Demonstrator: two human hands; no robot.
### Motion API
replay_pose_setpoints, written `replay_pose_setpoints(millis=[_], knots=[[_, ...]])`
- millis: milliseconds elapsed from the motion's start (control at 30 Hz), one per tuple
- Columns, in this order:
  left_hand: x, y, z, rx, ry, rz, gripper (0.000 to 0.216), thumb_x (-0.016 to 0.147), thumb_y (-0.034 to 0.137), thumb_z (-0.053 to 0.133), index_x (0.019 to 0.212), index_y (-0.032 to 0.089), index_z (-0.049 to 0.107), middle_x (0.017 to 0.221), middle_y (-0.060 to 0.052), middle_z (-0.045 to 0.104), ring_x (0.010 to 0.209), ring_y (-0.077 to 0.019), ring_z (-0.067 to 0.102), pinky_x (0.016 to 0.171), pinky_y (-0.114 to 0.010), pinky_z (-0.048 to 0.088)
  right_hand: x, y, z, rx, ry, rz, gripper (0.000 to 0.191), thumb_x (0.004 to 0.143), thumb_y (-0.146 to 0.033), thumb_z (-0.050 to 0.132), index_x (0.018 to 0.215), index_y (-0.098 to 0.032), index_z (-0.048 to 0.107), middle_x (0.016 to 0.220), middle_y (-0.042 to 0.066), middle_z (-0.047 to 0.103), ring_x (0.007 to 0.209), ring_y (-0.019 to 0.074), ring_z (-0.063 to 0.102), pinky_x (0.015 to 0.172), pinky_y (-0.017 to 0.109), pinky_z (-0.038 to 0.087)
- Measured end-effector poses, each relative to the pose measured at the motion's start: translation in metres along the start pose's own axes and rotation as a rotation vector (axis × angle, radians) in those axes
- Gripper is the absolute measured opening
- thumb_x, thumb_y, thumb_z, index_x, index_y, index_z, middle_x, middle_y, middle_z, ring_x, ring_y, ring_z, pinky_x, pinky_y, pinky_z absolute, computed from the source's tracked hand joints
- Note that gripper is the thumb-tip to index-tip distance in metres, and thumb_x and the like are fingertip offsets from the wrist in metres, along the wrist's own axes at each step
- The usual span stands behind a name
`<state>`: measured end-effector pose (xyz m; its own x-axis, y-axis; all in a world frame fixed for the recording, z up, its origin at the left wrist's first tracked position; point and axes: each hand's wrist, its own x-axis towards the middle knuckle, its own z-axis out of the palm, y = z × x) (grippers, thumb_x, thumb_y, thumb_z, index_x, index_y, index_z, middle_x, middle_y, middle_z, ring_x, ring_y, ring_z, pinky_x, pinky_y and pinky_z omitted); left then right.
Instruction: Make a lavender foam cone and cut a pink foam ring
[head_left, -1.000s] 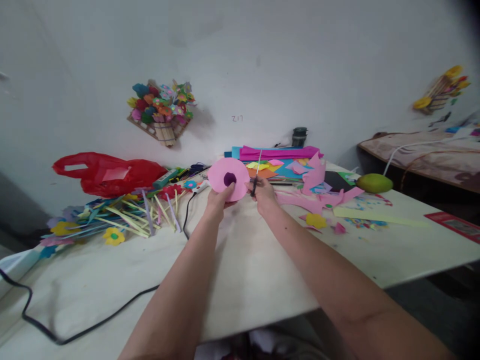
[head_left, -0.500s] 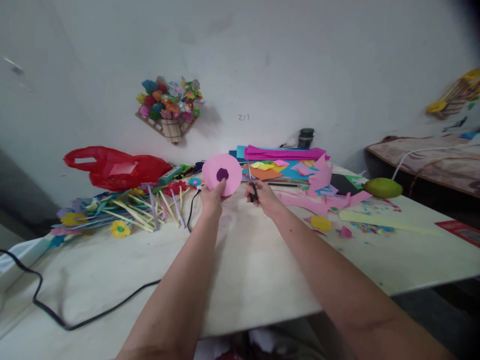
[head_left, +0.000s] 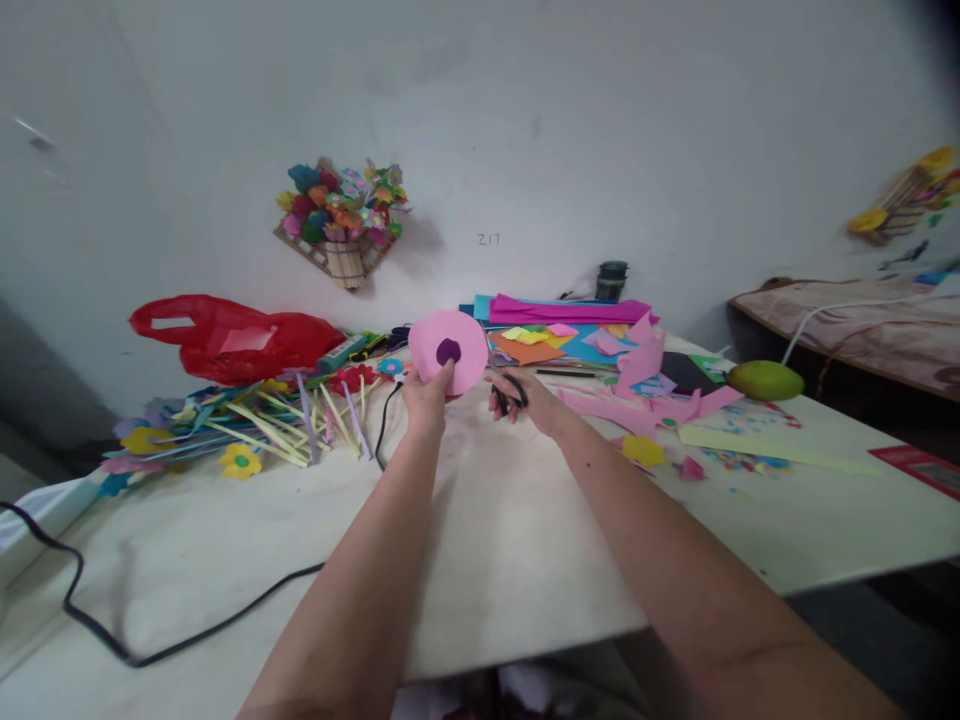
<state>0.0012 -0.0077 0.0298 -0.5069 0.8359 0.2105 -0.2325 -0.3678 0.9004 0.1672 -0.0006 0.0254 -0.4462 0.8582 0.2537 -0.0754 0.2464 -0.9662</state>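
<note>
A round pink paper disc (head_left: 471,352) is pinched in my left hand (head_left: 426,398), raised above the table. My left thumb presses on a small dark purple disc (head_left: 448,350) at its middle. Black-handled scissors (head_left: 516,390) are in my right hand (head_left: 531,398), its fingers closed around the handles. The scissor blades point toward the right edge of the pink disc; whether they touch it I cannot tell. Behind my hands lie coloured paper sheets, with a magenta sheet (head_left: 570,311) on top.
On the left are a red plastic bag (head_left: 255,345), several paper flowers and strips (head_left: 277,425), and a black cable (head_left: 225,612). Pink scraps (head_left: 630,405), a yellow flower (head_left: 642,449) and a green mango-like fruit (head_left: 765,380) lie right. A dark jar (head_left: 611,280) stands by the wall.
My right hand has turned, so the scissors point more toward the pink disc instead of upward. My left hand still holds the pink disc and purple piece, nearly unmoved.
</note>
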Motion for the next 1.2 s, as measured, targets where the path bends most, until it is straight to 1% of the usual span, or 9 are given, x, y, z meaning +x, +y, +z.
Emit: replay_pose_setpoints(millis=[100, 267, 433, 567, 800, 933, 1033, 1100, 1200], knots=[[0.0, 0.0, 0.0, 0.025, -0.023, 0.05, 0.041, 0.061, 0.03, 0.078, 0.097, 0.018, 0.062, 0.096, -0.007, 0.067, 0.076, -0.0189, 0.066, 0.057, -0.031, 0.058, -0.002, -0.002, -0.001, -0.041, -0.054, 0.007, 0.034, 0.079, -0.05, 0.062, 0.081, -0.017, 0.053, 0.062, 0.0, 0.065, 0.047, 0.0102, 0.06, 0.035, 0.016, 0.035], [0.002, 0.002, -0.002, 0.067, 0.003, 0.088, 0.044, 0.059, 0.032, 0.078, 0.097, 0.017, 0.061, 0.094, -0.007, 0.066, 0.071, -0.0183, 0.064, 0.048, -0.028, 0.055, -0.002, 0.0, -0.007, -0.086, -0.106, 0.018, 0.029, 0.082, -0.044, 0.059, 0.086, -0.016, 0.056, 0.063, 0.0, 0.065, 0.048, 0.0102, 0.06, 0.035, 0.016, 0.035], [0.005, 0.002, -0.006, 0.088, -0.017, 0.11, 0.042, 0.061, 0.033, 0.076, 0.097, 0.019, 0.061, 0.094, -0.007, 0.066, 0.071, -0.0177, 0.064, 0.048, -0.027, 0.054, -0.003, 0.001, -0.009, -0.099, -0.123, 0.015, 0.03, 0.082, -0.045, 0.059, 0.086, -0.015, 0.057, 0.062, 0.0, 0.065, 0.049, 0.0107, 0.061, 0.036, 0.016, 0.035], [0.007, 0.0, -0.007, 0.109, -0.01, 0.13, 0.043, 0.061, 0.035, 0.077, 0.098, 0.018, 0.062, 0.094, -0.007, 0.066, 0.07, -0.0172, 0.063, 0.047, -0.027, 0.053, -0.005, -0.001, -0.009, -0.102, -0.141, 0.041, 0.03, 0.08, -0.045, 0.061, 0.083, -0.015, 0.057, 0.061, 0.0, 0.064, 0.047, 0.0105, 0.06, 0.035, 0.016, 0.035], [0.01, -0.006, -0.012, 0.125, -0.03, 0.163, 0.043, 0.063, 0.037, 0.076, 0.099, 0.019, 0.062, 0.094, -0.006, 0.067, 0.073, -0.0169, 0.065, 0.052, -0.027, 0.055, -0.003, 0.005, -0.011, -0.112, -0.108, 0.058, 0.029, 0.078, -0.043, 0.063, 0.081, -0.015, 0.059, 0.058, -0.001, 0.063, 0.043, 0.0094, 0.057, 0.034, 0.016, 0.034], [0.013, -0.011, -0.013, 0.107, -0.018, 0.178, 0.041, 0.064, 0.037, 0.076, 0.098, 0.02, 0.062, 0.096, -0.006, 0.067, 0.081, -0.0182, 0.066, 0.06, -0.028, 0.057, -0.001, 0.009, -0.009, -0.122, -0.086, 0.05, 0.028, 0.079, -0.043, 0.063, 0.081, -0.015, 0.058, 0.057, -0.002, 0.062, 0.043, 0.0086, 0.056, 0.034, 0.015, 0.033], [0.012, -0.012, -0.011, 0.094, -0.004, 0.193, 0.039, 0.064, 0.036, 0.076, 0.097, 0.019, 0.062, 0.096, -0.006, 0.068, 0.083, -0.0175, 0.066, 0.065, -0.028, 0.057, -0.001, 0.008, -0.006, -0.132, -0.068, 0.053, 0.027, 0.079, -0.042, 0.063, 0.079, -0.015, 0.058, 0.056, -0.002, 0.061, 0.042, 0.008, 0.055, 0.033, 0.015, 0.032], [0.011, -0.011, -0.009, 0.095, 0.001, 0.18, 0.04, 0.064, 0.034, 0.076, 0.098, 0.019, 0.062, 0.096, -0.006, 0.067, 0.081, -0.0173, 0.066, 0.063, -0.028, 0.057, -0.002, 0.007, -0.004, -0.132, -0.052, 0.054, 0.027, 0.079, -0.042, 0.063, 0.078, -0.016, 0.058, 0.055, -0.002, 0.06, 0.041, 0.0077, 0.054, 0.034, 0.015, 0.032], [0.008, -0.008, -0.007, 0.097, 0.001, 0.139, 0.043, 0.063, 0.034, 0.076, 0.1, 0.019, 0.061, 0.097, -0.007, 0.066, 0.076, -0.0177, 0.065, 0.056, -0.03, 0.057, -0.002, 0.004, -0.002, -0.113, -0.047, 0.05, 0.027, 0.078, -0.042, 0.064, 0.078, -0.015, 0.058, 0.055, -0.003, 0.06, 0.042, 0.0076, 0.054, 0.034, 0.015, 0.033]])
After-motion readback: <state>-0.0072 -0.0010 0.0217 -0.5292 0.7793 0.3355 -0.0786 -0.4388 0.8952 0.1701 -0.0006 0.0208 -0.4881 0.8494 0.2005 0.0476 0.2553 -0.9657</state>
